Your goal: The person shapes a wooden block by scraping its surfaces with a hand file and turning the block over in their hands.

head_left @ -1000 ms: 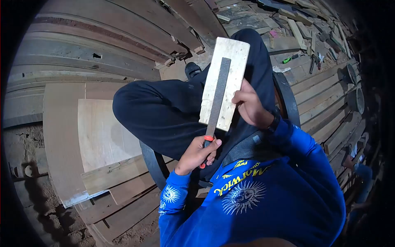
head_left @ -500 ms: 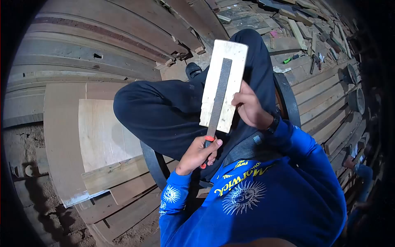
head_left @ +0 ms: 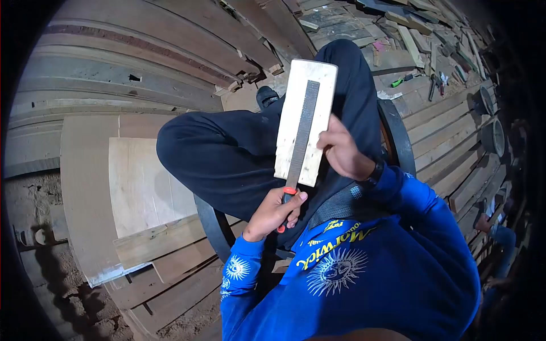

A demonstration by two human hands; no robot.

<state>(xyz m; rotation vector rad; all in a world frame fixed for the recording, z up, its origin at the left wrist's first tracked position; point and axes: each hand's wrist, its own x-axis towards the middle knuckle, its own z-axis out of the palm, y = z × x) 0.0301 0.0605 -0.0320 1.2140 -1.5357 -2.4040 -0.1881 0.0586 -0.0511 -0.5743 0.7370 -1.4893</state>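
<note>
My left hand [head_left: 274,215] is wrapped round the red and black handle of a rasp [head_left: 303,128]. The rasp's long, dark, rough blade points away from me and lies over the face of a pale wooden block [head_left: 289,108]. My right hand [head_left: 345,150] grips the block by its right edge, with the thumb side toward the rasp and the other fingers partly hidden behind the wood. The block is held up above my lap, between my bent legs. Its lower left corner looks notched and rough.
Pale boards [head_left: 151,182] lie stacked at my left. Long planks [head_left: 131,74] fill the far left. To the right are a green-handled tool [head_left: 397,82], pliers-like tools [head_left: 437,85], two round bowls [head_left: 492,137] and scrap wood [head_left: 409,25]. A black curved rim [head_left: 401,136] surrounds my seat.
The wooden block has shifted slightly left and toward me, with my right hand moving along with it. My left hand and the rasp have stayed almost in place.
</note>
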